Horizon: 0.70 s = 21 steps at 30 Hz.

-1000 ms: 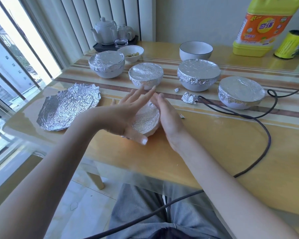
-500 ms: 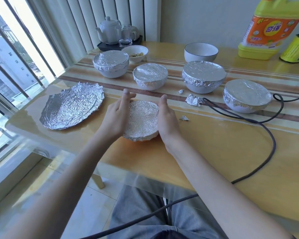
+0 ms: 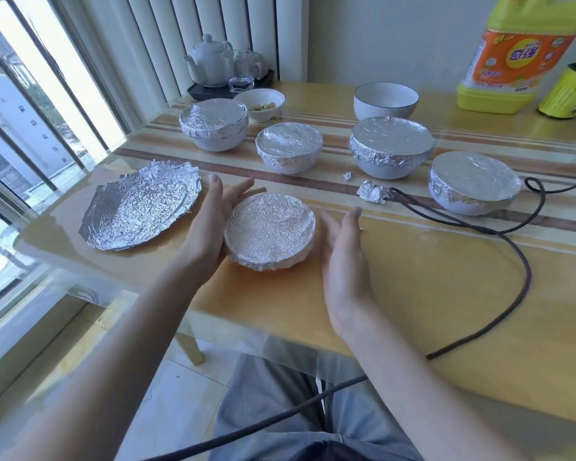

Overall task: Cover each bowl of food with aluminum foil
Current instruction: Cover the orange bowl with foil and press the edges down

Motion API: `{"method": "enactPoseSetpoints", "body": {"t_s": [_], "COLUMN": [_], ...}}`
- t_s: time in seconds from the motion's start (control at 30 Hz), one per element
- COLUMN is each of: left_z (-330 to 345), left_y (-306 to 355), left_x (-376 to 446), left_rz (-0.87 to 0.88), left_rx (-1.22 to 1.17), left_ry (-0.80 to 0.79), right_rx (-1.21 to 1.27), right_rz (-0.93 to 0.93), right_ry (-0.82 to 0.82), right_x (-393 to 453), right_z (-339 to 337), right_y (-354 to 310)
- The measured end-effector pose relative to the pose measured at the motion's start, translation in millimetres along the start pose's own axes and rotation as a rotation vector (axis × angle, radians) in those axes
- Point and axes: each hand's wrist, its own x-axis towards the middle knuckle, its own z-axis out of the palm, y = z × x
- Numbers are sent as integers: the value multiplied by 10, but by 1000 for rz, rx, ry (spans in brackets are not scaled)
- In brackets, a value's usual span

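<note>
The foil-covered bowl (image 3: 269, 230) is being cradled on its 9 o'clock side by the left hand (image 3: 210, 227), fingers straight and lying along the wall, nothing curled round it; the right hand (image 3: 345, 251) is being held flat and relaxed just off the 3 o'clock side, and whether it is touching the rim cannot be told. The bowl is sitting between the two palms, near the table's (image 3: 429, 294) front edge. The foil skirt at 6 o'clock is looking thin and loosely tucked; judged from this, it could be lifted or torn if the bowl is slid or squeezed, and the crinkled top could be dented by a pressing palm. Further out, a spare foil sheet (image 3: 140, 211) is lying at 9 o'clock, foil scraps (image 3: 372, 192) and a dark cable (image 3: 499, 234) at 2 o'clock; the cable could be snagged. Four covered bowls (image 3: 391, 146) are standing at 12 o'clock; behind them a small bowl of food (image 3: 259, 104) and a white bowl (image 3: 385, 100) are being left uncovered.
</note>
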Motion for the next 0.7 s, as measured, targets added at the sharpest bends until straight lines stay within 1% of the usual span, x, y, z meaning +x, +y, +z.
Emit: {"method": "enactPoseSetpoints", "body": {"t_s": [0.07, 0.17, 0.27, 0.3, 0.37, 0.4, 0.43, 0.47, 0.53, 0.57, 0.6, 0.63, 0.7], "left_z": [34, 81, 105, 91, -28, -101, -175, -235, -267, -238, -194, -131, -10], "left_y": [-2, -23, -69, -65, -49, -31, -2, 53, 245, 364, 451, 517, 568], "left_x": [-31, -130, -210, -222, -248, -246, -236, -231, -191, -148, -80, -19, 84], "left_rz": [-25, -49, -33, -18, 45, 102, 179, 260, 383, 403, 385, 338, 253], "left_rx": [-49, -112, -117, -129, -60, 52, 184, 325, 664, 853, 1014, 1129, 1260], "left_ry": [44, 71, 82, 77, 77, 81, 59, 1, -223, -345, -445, -529, -629], "right_rx": [60, 51, 70, 55, -125, -239, -315, -374, -446, -452, -448, -446, -435], "right_rz": [13, 86, 159, 158, 83, -5, -85, -145, -189, -177, -166, -160, -151], "right_ry": [-101, -132, -241, -230, -103, -23, 20, -7, -157, -215, -244, -243, -212], "right_x": [24, 254, 383, 400, 351, 313, 244, 174, 44, 3, -7, -4, 36], "right_z": [102, 126, 39, 1, -133, -233, -339, -439, -558, -572, -558, -528, -448], "right_y": [24, -43, -105, -134, -244, -285, -335, -363, -370, -336, -298, -272, -230]}}
